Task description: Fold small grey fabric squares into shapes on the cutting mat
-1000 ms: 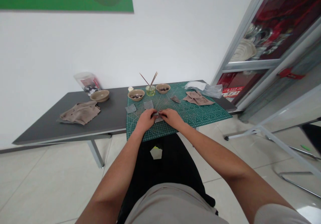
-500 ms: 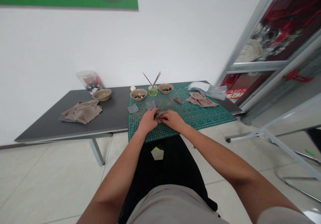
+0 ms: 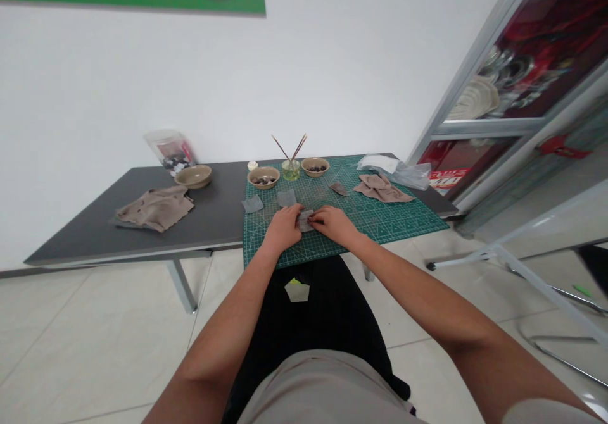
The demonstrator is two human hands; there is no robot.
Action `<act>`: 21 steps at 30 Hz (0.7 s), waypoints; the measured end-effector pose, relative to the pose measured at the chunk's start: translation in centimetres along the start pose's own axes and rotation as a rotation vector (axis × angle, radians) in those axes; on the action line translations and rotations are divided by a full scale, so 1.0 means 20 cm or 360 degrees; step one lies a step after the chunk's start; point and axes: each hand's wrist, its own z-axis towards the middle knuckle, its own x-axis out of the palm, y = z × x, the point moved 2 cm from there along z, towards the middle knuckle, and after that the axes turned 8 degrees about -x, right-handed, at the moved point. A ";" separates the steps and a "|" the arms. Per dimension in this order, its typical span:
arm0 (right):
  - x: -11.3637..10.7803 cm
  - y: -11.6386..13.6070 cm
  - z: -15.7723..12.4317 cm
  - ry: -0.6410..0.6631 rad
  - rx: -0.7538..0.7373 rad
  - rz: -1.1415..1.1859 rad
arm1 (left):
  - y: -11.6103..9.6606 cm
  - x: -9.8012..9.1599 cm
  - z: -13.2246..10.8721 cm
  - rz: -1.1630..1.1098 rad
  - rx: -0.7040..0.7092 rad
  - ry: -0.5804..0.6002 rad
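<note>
My left hand [image 3: 284, 227] and my right hand [image 3: 334, 223] meet over the green cutting mat [image 3: 380, 218], fingers pinched on a small grey fabric piece [image 3: 304, 221] lying between them. Two more grey fabric squares lie just beyond, one [image 3: 286, 197] on the mat and one [image 3: 251, 204] at its left edge. Further back stand two tan bowls of dark pieces, one [image 3: 263, 178] on the left and one [image 3: 315, 166] on the right, with a glass [image 3: 291, 169] of yellow liquid holding thin sticks between them.
A brown cloth [image 3: 156, 208] and an empty bowl [image 3: 192, 176] lie on the dark table [image 3: 95, 234] to the left. Another brown cloth [image 3: 380, 188] and a plastic bag [image 3: 401, 172] sit at the mat's far right. A metal-framed cabinet [image 3: 498, 95] stands to the right.
Both hands stayed together on the small grey piece, shifting slightly as they work it. The view drifted a little to the left.
</note>
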 end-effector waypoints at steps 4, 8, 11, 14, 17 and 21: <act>0.01 0.00 0.01 -0.0067 0.0063 -0.0039 | 0.00 0.00 0.00 0.0023 0.0002 -0.0016; 0.02 0.00 -0.01 -0.0034 -0.0035 0.0015 | 0.00 0.00 0.00 0.0051 -0.0015 -0.0010; 0.01 -0.01 0.01 -0.0046 0.0010 0.0015 | 0.00 0.00 0.00 0.0032 -0.0016 -0.0004; 0.02 -0.01 0.03 -0.0071 0.0046 0.0007 | 0.00 -0.01 0.00 0.0035 -0.0026 -0.0011; 0.02 0.00 0.03 -0.0057 -0.0018 0.0035 | 0.00 -0.01 -0.01 0.0035 -0.0025 -0.0037; 0.01 -0.03 0.01 -0.0048 0.0003 0.0068 | 0.00 -0.01 -0.01 0.0024 -0.0032 -0.0029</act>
